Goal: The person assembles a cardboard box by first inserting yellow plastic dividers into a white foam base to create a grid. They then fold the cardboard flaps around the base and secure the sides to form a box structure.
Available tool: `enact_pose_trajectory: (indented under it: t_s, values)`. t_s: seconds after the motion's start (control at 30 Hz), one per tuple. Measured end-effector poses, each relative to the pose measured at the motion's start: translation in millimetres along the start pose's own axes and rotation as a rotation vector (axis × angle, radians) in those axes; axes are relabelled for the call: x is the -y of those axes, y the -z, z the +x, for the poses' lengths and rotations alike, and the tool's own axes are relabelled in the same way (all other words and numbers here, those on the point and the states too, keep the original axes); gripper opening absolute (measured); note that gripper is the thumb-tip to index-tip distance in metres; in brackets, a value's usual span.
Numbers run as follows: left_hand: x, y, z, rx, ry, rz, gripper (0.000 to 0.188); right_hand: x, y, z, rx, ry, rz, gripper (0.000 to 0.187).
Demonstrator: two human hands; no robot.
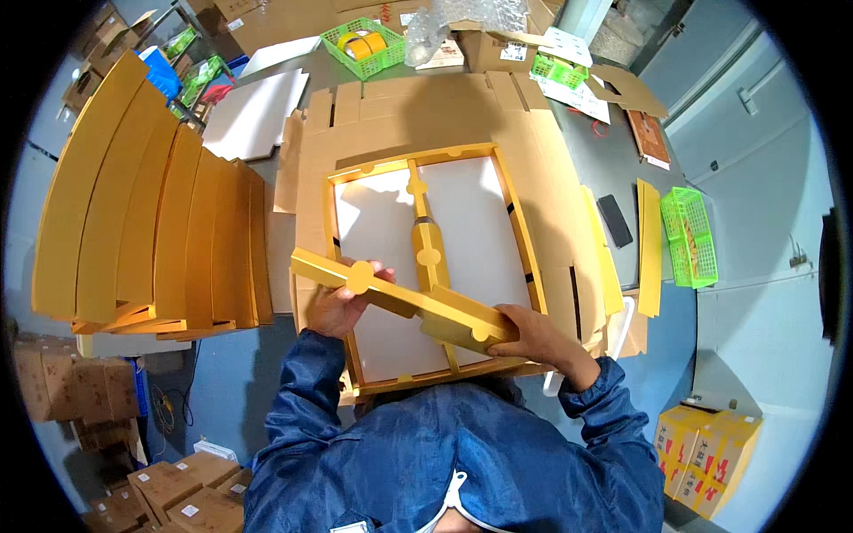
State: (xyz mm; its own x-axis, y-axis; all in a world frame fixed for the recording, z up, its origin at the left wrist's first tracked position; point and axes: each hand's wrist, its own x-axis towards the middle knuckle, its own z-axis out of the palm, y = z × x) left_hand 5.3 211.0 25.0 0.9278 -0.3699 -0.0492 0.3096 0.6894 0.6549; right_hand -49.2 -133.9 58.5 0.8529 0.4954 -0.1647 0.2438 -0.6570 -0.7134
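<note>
Both hands, left hand [333, 306] and right hand [524, 336], have a closed grip on a yellow cardboard strip [404, 302] (held slantwise) above the yellow frame [520, 226]. This looks like the fitting step; next, the strip likely needs squaring to the frame's centre divider [428, 244].

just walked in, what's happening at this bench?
A person in a blue jacket holds a long yellow cardboard strip in both hands: the left hand near its left end, the right hand at its right end. The strip is held slantwise over a yellow-edged cardboard frame with a white panel inside, lying on flattened brown cardboard. A stack of yellow pieces stands to the left, a green basket to the right.
</note>
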Motion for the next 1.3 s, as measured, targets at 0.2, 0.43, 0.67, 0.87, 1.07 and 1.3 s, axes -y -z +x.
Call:
enact_pose_trajectory:
  t_s: [0.2, 0.43, 0.67, 0.87, 1.07, 1.3]
  values:
    - [-10, 3, -1, 0.082, -0.041, -0.002, 0.033, 18, -2, 12, 0.123, -0.020, -0.159, 0.030]
    - [-38, 6, -7, -0.178, -0.008, 0.132, 0.079, 4, 22, 5, 0.174, -0.084, -0.153, 0.031]
    - [-100, -31, -14, 0.392, -0.041, 2.012, 0.055, 16, 68, 3, 0.416, -0.215, -0.091, 0.041]
    - [-82, -18, -24, 0.351, 0.257, 1.793, 0.032, 8, 65, 7, 0.072, 0.205, -0.331, 0.048]
    - [-61, -10, -28, 0.339, 0.420, 1.721, 0.027, -3, 63, 24, 0.150, 0.126, -0.521, 0.029]
    - [-47, -20, -16, 0.221, 0.892, 1.283, 0.028, 11, 69, 47, 0.002, 0.220, -0.449, 0.048]
